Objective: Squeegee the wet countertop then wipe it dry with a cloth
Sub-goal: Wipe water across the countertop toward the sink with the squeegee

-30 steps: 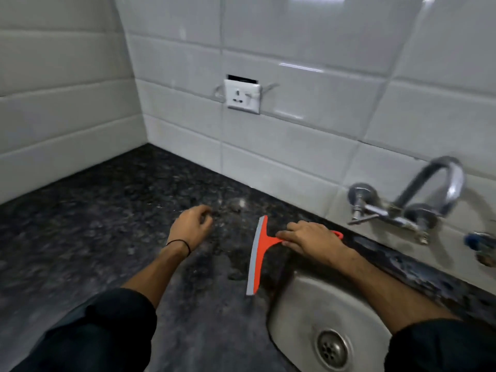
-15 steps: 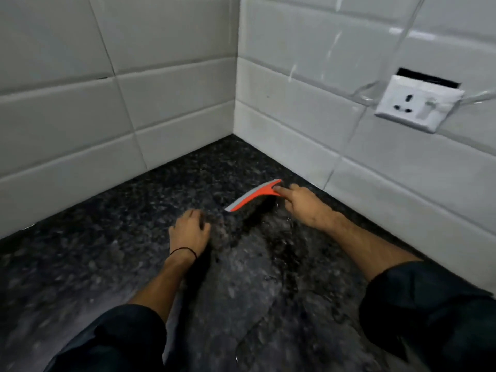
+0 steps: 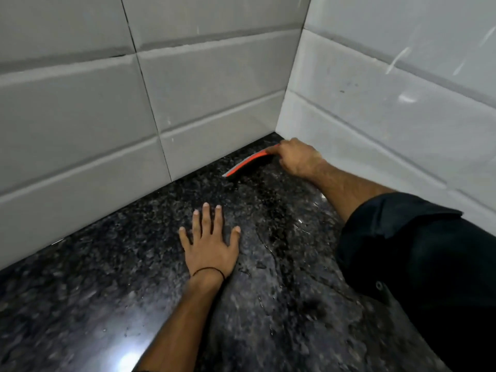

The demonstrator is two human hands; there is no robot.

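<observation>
An orange squeegee (image 3: 248, 163) with a grey blade rests on the dark speckled granite countertop (image 3: 107, 277), deep in the corner where the two tiled walls meet. My right hand (image 3: 299, 159) grips its handle end next to the right wall. My left hand (image 3: 210, 242) lies flat on the counter with fingers spread, nearer to me and holding nothing. Wet streaks and droplets glisten on the stone between the two hands. No cloth is in view.
A white tiled wall (image 3: 107, 103) closes off the far-left side, and another tiled wall (image 3: 389, 103) the right side; they meet at a corner just beyond the squeegee. Light reflects off the counter near the bottom edge.
My right hand has carried the squeegee from the sink's edge across the counter into the far corner. My left hand has flattened with fingers spread. The sink, tap and socket have left the view.
</observation>
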